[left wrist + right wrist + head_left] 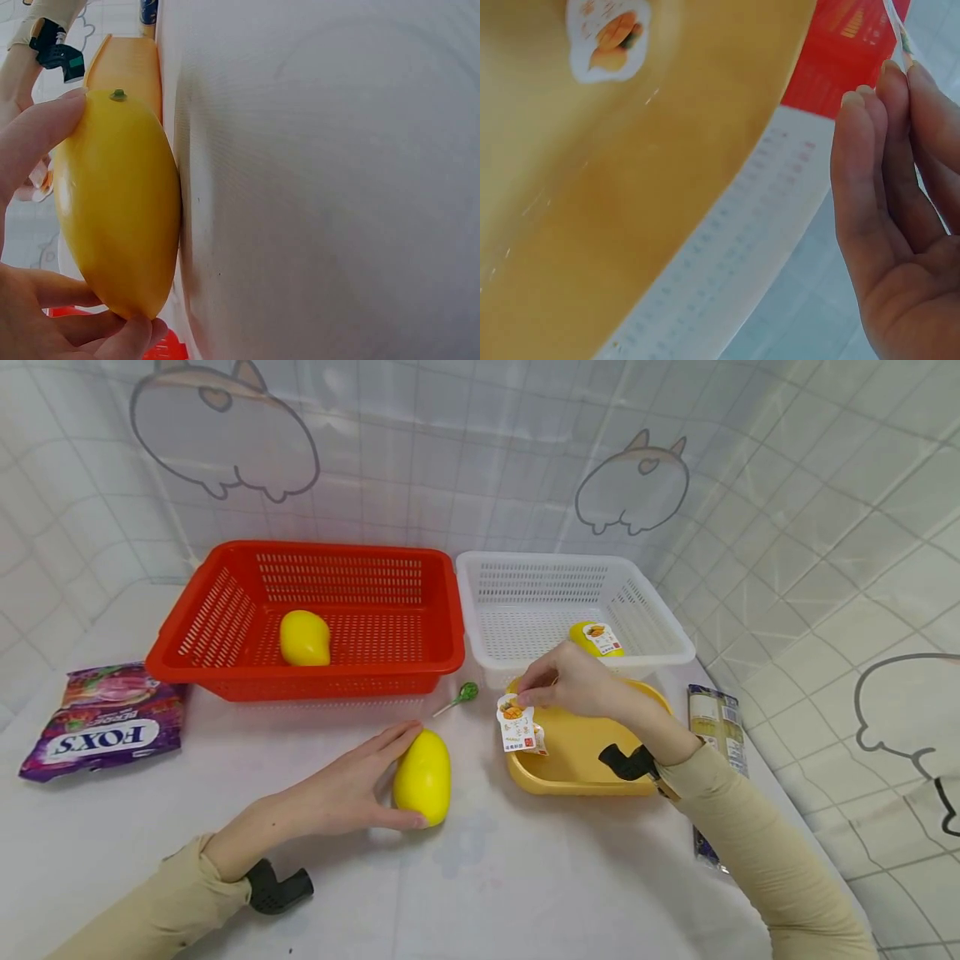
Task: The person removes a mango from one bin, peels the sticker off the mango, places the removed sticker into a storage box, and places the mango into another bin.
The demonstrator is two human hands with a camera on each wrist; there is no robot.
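My left hand (341, 785) grips a yellow mango (422, 781) by its two ends, thumb at the near end and fingers at the far end. In the left wrist view a small green stem spot shows beside the thumb tip. Between thumb and fingertips my right hand (573, 681) pinches a white sticker (515, 724) printed with a mango and writing. The sticker hangs over the left edge of a yellow-orange tray (570, 752). Inside the tray lies a second such sticker (609, 37), partly hidden behind the held one in the head view.
A red basket (360, 677) with one mango (303, 639) and a white basket (525, 664) with a labelled mango (581, 635) stand behind. A green lollipop (468, 692) lies before them. A purple FOX'S bag (112, 718) is at left, a long packet (716, 718) at right.
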